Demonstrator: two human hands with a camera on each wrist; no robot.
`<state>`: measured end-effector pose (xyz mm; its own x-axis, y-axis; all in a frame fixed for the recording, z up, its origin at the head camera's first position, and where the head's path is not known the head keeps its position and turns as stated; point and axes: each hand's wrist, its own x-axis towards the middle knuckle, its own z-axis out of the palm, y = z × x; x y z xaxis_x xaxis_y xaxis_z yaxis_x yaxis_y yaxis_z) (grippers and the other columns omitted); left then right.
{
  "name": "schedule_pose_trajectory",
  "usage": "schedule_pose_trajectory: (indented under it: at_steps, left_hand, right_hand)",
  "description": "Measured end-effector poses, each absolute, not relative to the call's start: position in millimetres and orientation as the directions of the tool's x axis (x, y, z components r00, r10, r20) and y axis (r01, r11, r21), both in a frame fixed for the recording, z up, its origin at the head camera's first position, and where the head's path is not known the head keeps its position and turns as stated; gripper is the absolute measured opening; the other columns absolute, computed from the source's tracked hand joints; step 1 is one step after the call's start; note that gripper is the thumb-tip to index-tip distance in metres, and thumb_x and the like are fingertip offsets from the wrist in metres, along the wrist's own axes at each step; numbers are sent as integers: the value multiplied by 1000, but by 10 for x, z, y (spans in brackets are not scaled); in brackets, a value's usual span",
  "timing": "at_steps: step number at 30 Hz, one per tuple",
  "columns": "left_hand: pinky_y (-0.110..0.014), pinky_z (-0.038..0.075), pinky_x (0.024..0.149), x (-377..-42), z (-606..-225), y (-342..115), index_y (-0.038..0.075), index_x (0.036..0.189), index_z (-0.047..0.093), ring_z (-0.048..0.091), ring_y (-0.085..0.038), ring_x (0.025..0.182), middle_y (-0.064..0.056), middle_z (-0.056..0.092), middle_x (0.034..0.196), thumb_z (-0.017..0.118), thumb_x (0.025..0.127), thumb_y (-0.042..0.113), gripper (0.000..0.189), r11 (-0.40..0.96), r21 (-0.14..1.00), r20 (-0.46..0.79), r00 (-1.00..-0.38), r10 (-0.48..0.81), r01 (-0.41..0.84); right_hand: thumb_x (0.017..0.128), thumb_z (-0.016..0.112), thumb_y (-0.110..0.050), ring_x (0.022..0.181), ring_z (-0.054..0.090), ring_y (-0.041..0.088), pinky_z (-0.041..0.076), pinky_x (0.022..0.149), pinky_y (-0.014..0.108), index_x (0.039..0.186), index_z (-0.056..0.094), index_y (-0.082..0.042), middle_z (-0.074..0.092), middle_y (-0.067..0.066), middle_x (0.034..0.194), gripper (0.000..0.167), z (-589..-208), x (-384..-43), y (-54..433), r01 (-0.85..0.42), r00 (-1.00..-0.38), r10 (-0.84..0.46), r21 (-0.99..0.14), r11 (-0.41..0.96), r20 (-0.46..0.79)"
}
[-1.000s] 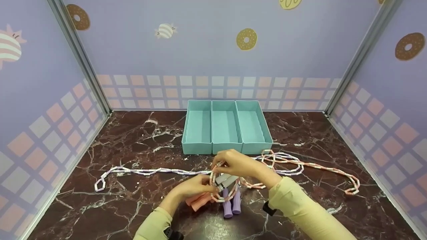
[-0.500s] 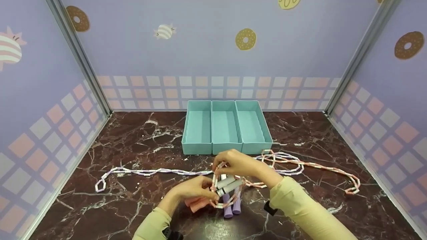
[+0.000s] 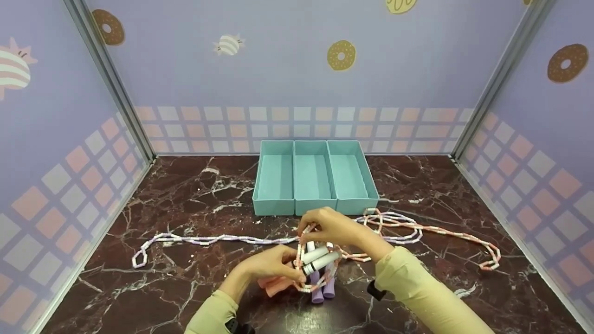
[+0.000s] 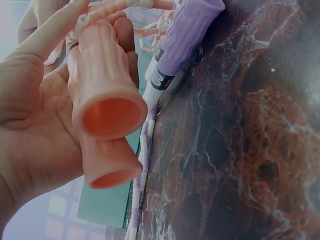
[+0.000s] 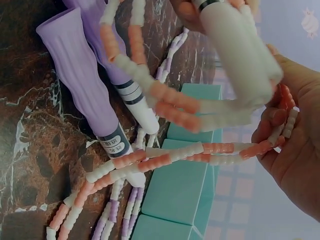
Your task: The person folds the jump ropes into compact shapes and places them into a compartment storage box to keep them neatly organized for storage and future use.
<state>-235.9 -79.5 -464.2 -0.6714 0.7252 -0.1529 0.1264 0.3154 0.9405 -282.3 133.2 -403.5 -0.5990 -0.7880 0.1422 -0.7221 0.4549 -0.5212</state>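
Handles of ridged orange-and-white plastic (image 3: 324, 261), gripped by the left hand (image 3: 270, 263), point toward two o'clock; the right hand (image 3: 330, 227) apparently pinches orange-and-white beaded rope (image 5: 218, 148).

Compared with a second ago, the loop of coral-and-white beaded rope (image 3: 306, 290) below my right fingers (image 3: 305, 226) hangs lower. My left fingers (image 3: 292, 273) have dipped too, and the white ends (image 3: 321, 263) of the coral handles (image 3: 277, 284) show more fully, probably turned a little, though beads partly cover them.
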Motion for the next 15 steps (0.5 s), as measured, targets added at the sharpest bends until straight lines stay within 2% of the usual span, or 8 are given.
schedule_pose_trajectory:
  at_steps: [4, 13, 15]
  left_hand:
    - [-14, 39, 49, -2352, -4635, -797, 16, 82, 57, 50, 1, 56, 10, 61, 73, 77, 82, 13, 20, 313, 936, -126, -676, 726, 162]
    - [-14, 37, 46, -2324, -4634, -804, 10, 82, 56, 47, 1, 54, 9, 59, 72, 74, 85, 14, 18, 317, 930, -99, -704, 703, 186]
    - [-14, 39, 49, -2317, -4639, -801, 8, 83, 57, 50, 0, 57, 8, 59, 74, 74, 85, 14, 18, 316, 928, -89, -710, 699, 195]
  right_hand:
    - [88, 73, -19, 88, 70, 16, 57, 83, 22, 99, 73, -7, 75, 5, 97, 16, -4069, -2840, 1330, -711, -604, -782, -548, 441, 155]
    - [87, 74, -25, 77, 68, 8, 57, 74, 19, 92, 73, -11, 75, 2, 88, 15, -4144, -2893, 1353, -696, -631, -754, -562, 447, 182]
    - [87, 74, -26, 74, 65, 5, 56, 72, 19, 91, 73, -12, 75, 1, 87, 15, -4159, -2903, 1358, -695, -637, -748, -560, 450, 189]
